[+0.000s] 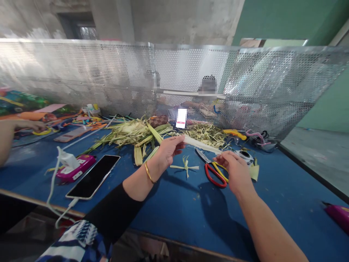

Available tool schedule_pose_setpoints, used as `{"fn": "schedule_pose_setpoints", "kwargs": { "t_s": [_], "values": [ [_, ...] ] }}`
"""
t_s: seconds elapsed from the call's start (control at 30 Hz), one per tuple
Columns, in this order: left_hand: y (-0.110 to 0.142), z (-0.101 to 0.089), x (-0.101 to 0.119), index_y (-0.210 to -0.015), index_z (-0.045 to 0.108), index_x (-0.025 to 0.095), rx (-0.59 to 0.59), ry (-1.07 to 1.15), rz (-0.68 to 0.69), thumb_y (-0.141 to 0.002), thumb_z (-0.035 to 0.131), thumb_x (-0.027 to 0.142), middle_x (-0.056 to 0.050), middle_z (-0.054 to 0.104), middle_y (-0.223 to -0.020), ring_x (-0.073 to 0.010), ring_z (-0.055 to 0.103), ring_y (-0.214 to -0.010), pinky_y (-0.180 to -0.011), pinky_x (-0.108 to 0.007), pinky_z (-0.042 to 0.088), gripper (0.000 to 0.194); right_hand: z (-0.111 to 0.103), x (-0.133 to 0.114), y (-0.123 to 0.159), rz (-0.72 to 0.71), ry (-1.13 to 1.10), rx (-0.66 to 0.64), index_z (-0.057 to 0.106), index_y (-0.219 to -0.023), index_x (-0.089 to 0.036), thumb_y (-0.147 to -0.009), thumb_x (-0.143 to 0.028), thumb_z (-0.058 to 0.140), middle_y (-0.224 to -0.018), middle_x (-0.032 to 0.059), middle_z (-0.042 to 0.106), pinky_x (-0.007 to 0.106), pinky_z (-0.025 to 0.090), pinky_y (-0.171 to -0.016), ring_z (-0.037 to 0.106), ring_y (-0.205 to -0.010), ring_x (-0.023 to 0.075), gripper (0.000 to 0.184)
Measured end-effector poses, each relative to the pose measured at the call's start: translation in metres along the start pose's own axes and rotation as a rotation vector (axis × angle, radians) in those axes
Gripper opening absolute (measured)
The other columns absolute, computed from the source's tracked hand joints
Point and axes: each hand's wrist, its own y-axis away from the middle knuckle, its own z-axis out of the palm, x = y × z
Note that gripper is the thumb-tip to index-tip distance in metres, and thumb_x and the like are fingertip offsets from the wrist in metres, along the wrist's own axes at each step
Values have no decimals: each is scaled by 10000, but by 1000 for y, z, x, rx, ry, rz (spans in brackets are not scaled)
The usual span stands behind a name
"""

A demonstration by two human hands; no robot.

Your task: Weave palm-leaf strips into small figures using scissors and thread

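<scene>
Patterned blue-and-white cloth and a black sleeve covered my left arm at the near edge of the blue table. Above the tabletop, a pale strip ran between my hands: my left hand pinched one end in its fingertips, my right hand the other. Below it lay a small cross of pale strips, with scissors beside it, near my right hand. Beyond sat a heap of husks and shredded strands.
</scene>
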Motion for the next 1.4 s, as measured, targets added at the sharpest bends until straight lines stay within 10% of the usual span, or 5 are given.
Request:
{"fn": "schedule_pose_setpoints", "kwargs": {
  "t_s": [0.33,0.5,0.73,1.2,1.4],
  "values": [
    [-1,2,0,-743,660,141,-100,-76,-108,-863,558,421,-56,653,-685,-117,575,-575,-525,-223,434,321,-4,-9,0,33,-241,-116,529,-563,-217,-687,-268,639,-628,-15,604,354,517,-739,637,-605,172,174],
    [9,6,1,-784,705,167,-74,-332,259,-817,611,364,-53,703,-823,-130,619,-741,-627,-204,431,220,-2,-13,5,46,-200,-290,530,-564,-216,-706,-286,640,-555,-22,546,346,516,-714,617,-593,177,192],
    [31,13,-5,-734,732,166,-603,-553,37,-668,732,302,-50,690,-696,-133,604,-641,-610,-229,426,151,0,-14,8,-2,7,-407,571,-605,-207,-751,-342,580,-672,16,637,281,459,-655,553,-639,155,199],
    [33,24,-43,-825,624,158,-482,-260,-169,-618,709,224,59,520,-572,-58,445,-464,-545,-218,391,233,0,-12,8,-351,614,-228,581,-654,-212,-770,-310,506,-653,9,586,281,373,-616,504,-645,167,169],
    [33,25,-35,-706,654,177,-350,-507,95,-661,691,295,49,513,-544,-63,356,-471,-455,-193,248,132,-5,-10,2,-201,543,-290,551,-583,-206,-727,-301,528,-528,-27,497,260,298,-517,404,-526,126,174]
  ]
}}
